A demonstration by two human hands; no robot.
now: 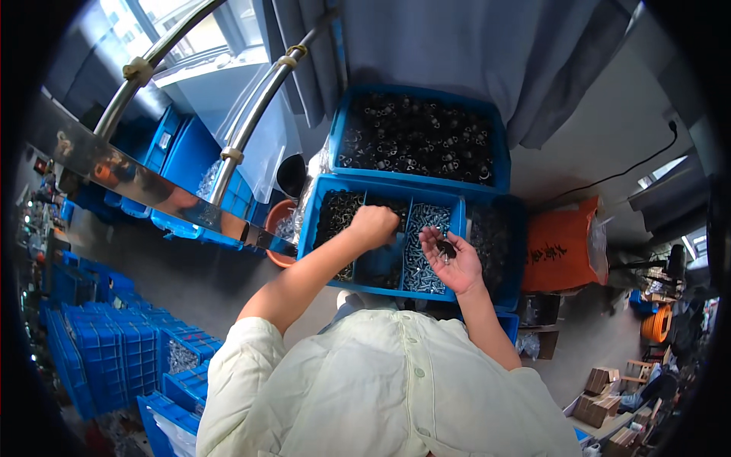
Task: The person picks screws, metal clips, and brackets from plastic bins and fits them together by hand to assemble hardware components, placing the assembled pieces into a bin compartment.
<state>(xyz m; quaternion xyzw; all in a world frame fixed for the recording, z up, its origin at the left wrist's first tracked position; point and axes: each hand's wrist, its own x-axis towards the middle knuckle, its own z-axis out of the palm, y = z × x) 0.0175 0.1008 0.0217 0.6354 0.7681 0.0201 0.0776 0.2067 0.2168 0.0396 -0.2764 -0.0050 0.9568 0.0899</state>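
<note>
A blue divided bin (308,228) stands in front of me. Silver screws (426,263) fill its right compartment, and small dark pieces with a brassy glint (340,209) fill the left one. Over the middle compartment, which holds dark parts (390,272), my left hand (375,226) is closed with the knuckles up; its fingertips are hidden. Palm up at the edge of the screw compartment, my right hand (461,268) cups a small dark part (447,248), with a bit of shiny metal beside it. The part is too small to name.
Behind it, a larger blue bin (417,133) holds many black clamp-like pieces with metal ends. An orange sack (562,245) stands right, a reddish bowl (282,228) left. A metal-tube frame (247,126) rises at the left. Stacked blue crates (114,346) fill the lower left.
</note>
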